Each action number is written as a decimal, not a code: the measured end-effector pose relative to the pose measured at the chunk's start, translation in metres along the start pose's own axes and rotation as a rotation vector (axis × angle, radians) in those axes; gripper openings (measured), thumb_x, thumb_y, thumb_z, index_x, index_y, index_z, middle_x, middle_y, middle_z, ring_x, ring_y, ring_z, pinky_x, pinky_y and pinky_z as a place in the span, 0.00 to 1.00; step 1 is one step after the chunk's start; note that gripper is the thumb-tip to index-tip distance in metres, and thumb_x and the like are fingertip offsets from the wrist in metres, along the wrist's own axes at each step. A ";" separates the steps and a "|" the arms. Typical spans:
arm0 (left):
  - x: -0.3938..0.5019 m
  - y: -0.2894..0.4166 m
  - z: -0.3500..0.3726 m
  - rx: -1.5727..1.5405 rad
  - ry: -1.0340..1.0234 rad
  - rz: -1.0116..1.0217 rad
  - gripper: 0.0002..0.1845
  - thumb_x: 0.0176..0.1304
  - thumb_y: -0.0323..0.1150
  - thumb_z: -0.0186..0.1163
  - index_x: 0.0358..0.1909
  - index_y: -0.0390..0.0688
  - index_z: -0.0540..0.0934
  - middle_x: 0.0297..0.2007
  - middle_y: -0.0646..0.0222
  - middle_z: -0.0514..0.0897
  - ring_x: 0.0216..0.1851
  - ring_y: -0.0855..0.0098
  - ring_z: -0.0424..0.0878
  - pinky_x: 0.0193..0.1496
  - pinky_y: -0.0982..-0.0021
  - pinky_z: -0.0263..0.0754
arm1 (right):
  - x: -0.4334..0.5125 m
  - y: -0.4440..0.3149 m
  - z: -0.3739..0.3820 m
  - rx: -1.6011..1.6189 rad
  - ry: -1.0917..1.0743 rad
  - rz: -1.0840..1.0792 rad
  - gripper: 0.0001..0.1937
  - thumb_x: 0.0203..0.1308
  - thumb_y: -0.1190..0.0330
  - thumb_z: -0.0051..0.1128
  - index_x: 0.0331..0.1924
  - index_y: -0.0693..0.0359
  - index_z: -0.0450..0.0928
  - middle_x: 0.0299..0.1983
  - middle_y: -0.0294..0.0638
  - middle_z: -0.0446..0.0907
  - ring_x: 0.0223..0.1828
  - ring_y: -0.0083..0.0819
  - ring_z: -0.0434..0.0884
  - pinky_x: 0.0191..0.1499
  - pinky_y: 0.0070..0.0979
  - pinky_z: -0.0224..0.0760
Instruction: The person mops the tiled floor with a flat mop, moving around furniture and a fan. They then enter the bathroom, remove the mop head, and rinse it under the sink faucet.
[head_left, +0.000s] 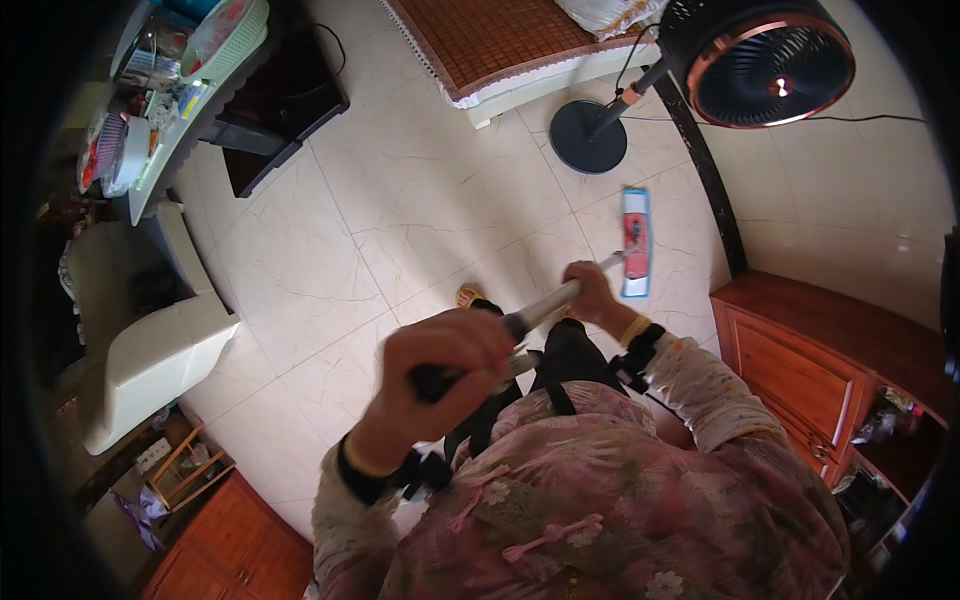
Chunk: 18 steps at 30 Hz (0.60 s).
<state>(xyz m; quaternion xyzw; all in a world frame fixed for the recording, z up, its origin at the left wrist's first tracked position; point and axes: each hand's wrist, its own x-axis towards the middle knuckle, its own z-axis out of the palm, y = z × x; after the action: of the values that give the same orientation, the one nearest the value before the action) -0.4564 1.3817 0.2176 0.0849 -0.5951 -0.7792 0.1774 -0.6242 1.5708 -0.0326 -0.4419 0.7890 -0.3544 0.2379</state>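
My left hand (442, 375) is closed around the dark grip at the upper end of a flat mop's pole (551, 304). Farther down the same pole, my right hand (592, 291) wraps the pale shaft. The pole runs away from me to the right and joins the flat mop head (636, 259), which has a red plate, white ends and a blue fringe. The mop head lies on the pale tiled floor (442, 202), beyond my right foot. Its cloth underside is hidden.
A black pedestal fan's round base (589, 136) stands just past the mop head. A wooden cabinet (795, 367) is at right, a bed with a brown mat (502, 45) ahead. To the left are a cream sofa (161, 360), a black stand (277, 97) and a loaded table (169, 135).
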 end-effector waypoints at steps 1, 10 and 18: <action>-0.009 0.021 -0.016 -0.019 0.063 0.014 0.04 0.47 0.16 0.55 0.22 0.35 0.73 0.25 0.59 0.79 0.32 0.62 0.76 0.42 0.62 0.70 | 0.012 -0.025 0.016 0.051 -0.057 -0.010 0.10 0.27 0.79 0.53 0.22 0.58 0.72 0.23 0.43 0.74 0.32 0.47 0.73 0.38 0.37 0.64; -0.072 0.172 -0.156 0.473 -0.176 0.170 0.13 0.52 0.45 0.60 0.26 0.47 0.72 0.19 0.73 0.74 0.23 0.70 0.75 0.31 0.68 0.68 | 0.101 -0.232 0.150 0.344 -0.269 -0.213 0.10 0.28 0.80 0.53 0.21 0.58 0.70 0.23 0.40 0.73 0.32 0.43 0.72 0.38 0.35 0.63; -0.068 0.181 -0.162 0.803 0.408 0.409 0.14 0.54 0.46 0.48 0.19 0.48 0.63 0.14 0.76 0.67 0.18 0.75 0.65 0.31 0.70 0.62 | 0.161 -0.247 0.157 0.434 -0.368 -0.439 0.17 0.40 0.74 0.59 0.39 0.60 0.74 0.38 0.44 0.76 0.46 0.39 0.72 0.51 0.33 0.64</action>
<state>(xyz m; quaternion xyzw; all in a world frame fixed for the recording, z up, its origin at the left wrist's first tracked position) -0.3068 1.2208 0.3404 0.1788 -0.8059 -0.4051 0.3929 -0.4654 1.2881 0.0472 -0.5964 0.5255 -0.4710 0.3824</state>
